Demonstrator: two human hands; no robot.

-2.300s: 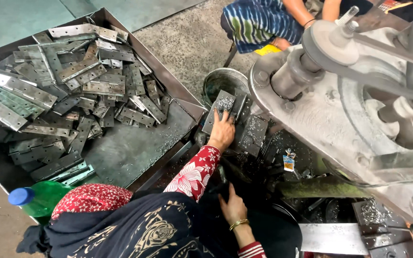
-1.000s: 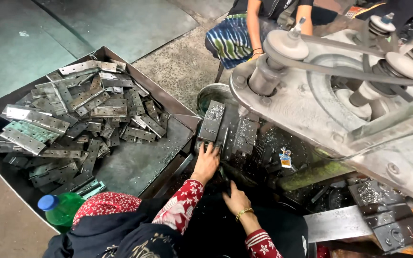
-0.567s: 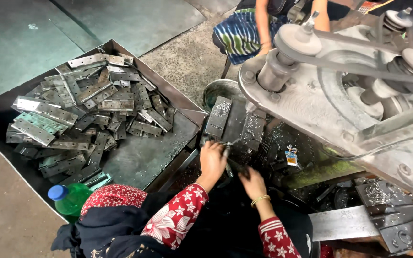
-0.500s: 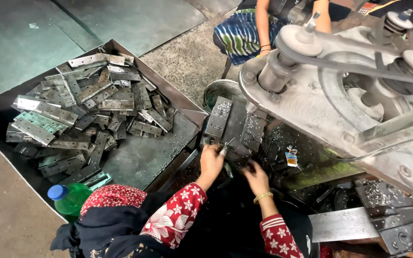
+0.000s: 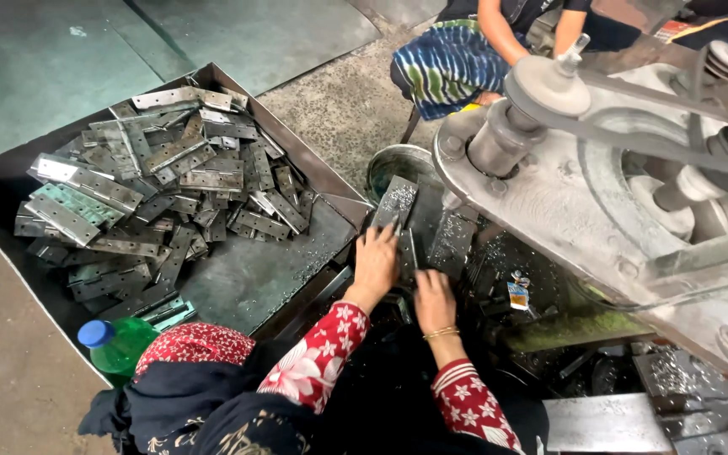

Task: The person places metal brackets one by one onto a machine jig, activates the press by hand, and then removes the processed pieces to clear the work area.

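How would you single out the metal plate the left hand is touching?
Start at the big grey belt-driven machine on the right. Below its pulley, dark plates lean in a row; the left hand rests on the leftmost plate, which stands nearest the round bucket.

The hinge plate (image 5: 396,202) is a flat grey metal piece, dusted with shiny shavings, propped tilted with its top end toward 12 o'clock. A second, darker plate (image 5: 452,243) lies just beside it at 3 o'clock, same dirty look, also leaning against the machine bed.
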